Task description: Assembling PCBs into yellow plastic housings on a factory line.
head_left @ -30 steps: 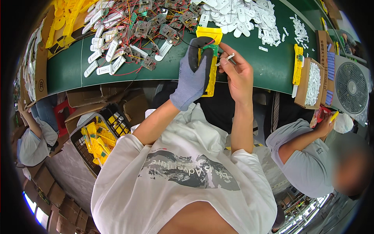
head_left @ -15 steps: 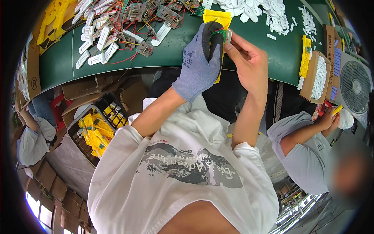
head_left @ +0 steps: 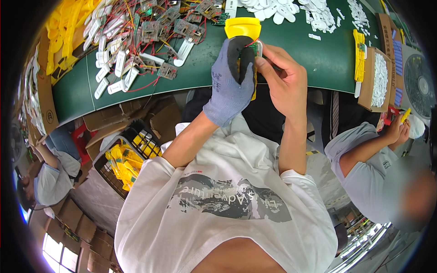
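Observation:
My left hand (head_left: 230, 86), in a blue-grey knit glove with a black palm coating, is closed around a yellow plastic housing (head_left: 242, 28). The housing's wide end stands out beyond the fingers, and most of its narrow part is hidden by the glove. Beside the gloved thumb shows a small green circuit board (head_left: 254, 47) with a bit of red wire. Bare, my right hand (head_left: 289, 86) pinches a small whitish piece (head_left: 260, 48) against the board's right side between thumb and fingers. The piece is mostly covered, so its kind is unclear.
White strips with circuit boards and red wires (head_left: 120, 63) lie heaped on the green table (head_left: 191, 73), left of my hands. White oval covers (head_left: 273, 9) lie beyond. At right are a yellow housing (head_left: 359, 54) and a cardboard box of small white parts (head_left: 379, 79). A black basket (head_left: 107, 170) holds yellow housings. A co-worker sits right.
The view has shifted a little, so the table and people appear moved. Both hands keep their hold on the housing and the small piece, with the housing's wide end tipped slightly differently.

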The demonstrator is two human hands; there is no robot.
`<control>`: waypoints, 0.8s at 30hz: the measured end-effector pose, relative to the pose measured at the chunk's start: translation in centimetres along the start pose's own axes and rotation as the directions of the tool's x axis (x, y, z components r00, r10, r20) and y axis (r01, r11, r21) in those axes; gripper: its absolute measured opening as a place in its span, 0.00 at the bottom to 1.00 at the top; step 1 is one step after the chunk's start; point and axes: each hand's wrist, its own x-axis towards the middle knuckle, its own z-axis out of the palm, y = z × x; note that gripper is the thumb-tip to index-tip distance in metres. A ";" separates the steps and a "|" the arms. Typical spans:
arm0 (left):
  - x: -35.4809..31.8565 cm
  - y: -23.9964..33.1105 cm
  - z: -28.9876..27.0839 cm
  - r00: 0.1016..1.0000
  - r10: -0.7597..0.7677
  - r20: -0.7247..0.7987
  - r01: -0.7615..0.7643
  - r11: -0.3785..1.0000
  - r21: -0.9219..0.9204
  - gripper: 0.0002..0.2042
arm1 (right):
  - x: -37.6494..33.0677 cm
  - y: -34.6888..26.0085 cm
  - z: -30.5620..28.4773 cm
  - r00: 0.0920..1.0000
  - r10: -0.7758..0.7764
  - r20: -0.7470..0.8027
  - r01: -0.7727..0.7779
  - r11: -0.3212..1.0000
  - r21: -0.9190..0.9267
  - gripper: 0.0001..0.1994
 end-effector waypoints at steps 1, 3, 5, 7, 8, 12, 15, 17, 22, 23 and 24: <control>-0.1 0.3 -0.1 0.997 -0.076 0.005 0.077 0.995 -0.071 0.09 | -0.1 0.3 0.1 1.000 0.006 0.005 -0.006 0.998 0.057 0.14; -0.2 0.2 -0.3 0.991 -0.130 0.023 0.132 0.986 -0.101 0.08 | -0.4 1.0 0.2 1.000 0.008 -0.001 -0.008 0.993 0.118 0.14; -0.3 -0.3 -0.3 0.995 -0.095 0.030 0.097 0.992 -0.079 0.08 | -0.6 1.5 0.4 1.000 0.017 -0.011 -0.016 0.991 0.136 0.14; -0.1 0.2 -0.3 0.998 -0.051 0.042 0.053 0.997 -0.049 0.08 | -0.7 1.1 0.7 0.998 -0.037 -0.050 0.042 0.992 0.117 0.14; -0.1 0.6 -0.3 0.992 -0.112 0.054 0.115 0.991 -0.067 0.08 | -0.8 0.9 0.8 0.994 -0.086 -0.074 0.092 0.992 0.087 0.15; -0.1 -0.5 -0.6 0.996 0.067 0.056 -0.067 0.998 -0.003 0.12 | -0.7 0.2 0.5 0.928 -0.369 -0.043 0.336 0.882 -0.330 0.14; 0.3 -0.6 -0.3 0.978 0.194 0.076 -0.200 0.977 0.078 0.14 | -0.7 0.3 0.0 0.925 -0.380 -0.029 0.358 0.893 -0.275 0.14; 0.4 -0.8 -0.4 0.982 0.163 0.093 -0.170 0.983 0.064 0.14 | -1.0 0.4 -0.2 0.934 -0.358 -0.013 0.343 0.903 -0.260 0.17; -1.2 0.8 0.0 0.972 -0.089 0.217 0.113 0.988 -0.101 0.17 | -3.1 0.6 -1.3 0.953 -0.293 0.073 0.301 0.909 -0.289 0.34; -1.8 1.8 -0.4 0.913 -0.136 0.385 0.216 0.961 -0.175 0.20 | -3.2 0.1 -2.1 0.932 -0.358 0.065 0.358 0.870 -0.338 0.39; -2.4 2.8 -1.2 0.828 -0.170 0.534 0.324 0.923 -0.209 0.26 | -3.2 -0.9 -2.8 0.918 -0.391 0.062 0.388 0.857 -0.340 0.39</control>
